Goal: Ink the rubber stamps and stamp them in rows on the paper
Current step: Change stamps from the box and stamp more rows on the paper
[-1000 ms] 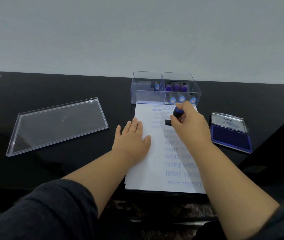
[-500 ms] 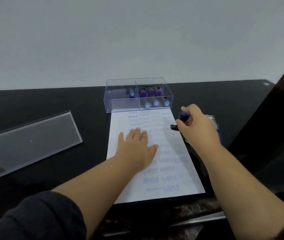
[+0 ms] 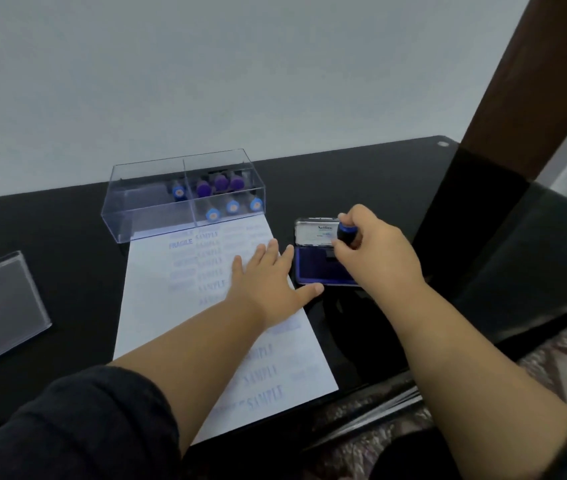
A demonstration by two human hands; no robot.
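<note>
My right hand (image 3: pixel 375 251) has carried the stamp (image 3: pixel 346 233) off the paper (image 3: pixel 157 306) and, fingers curled round it, presses it onto the ink pad (image 3: pixel 316 271) just right of the sheet: re-inking, I judge. My left hand (image 3: pixel 268 282) lies flat on the paper. Prints read "SAMPLE" and "FRAGILE".

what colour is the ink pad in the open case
Dark blue, seen in the head view: the ink pad under the stamp.

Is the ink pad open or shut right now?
Open: the ink pad shows its blue surface, lid tilted back, with the stamp over it.
</note>
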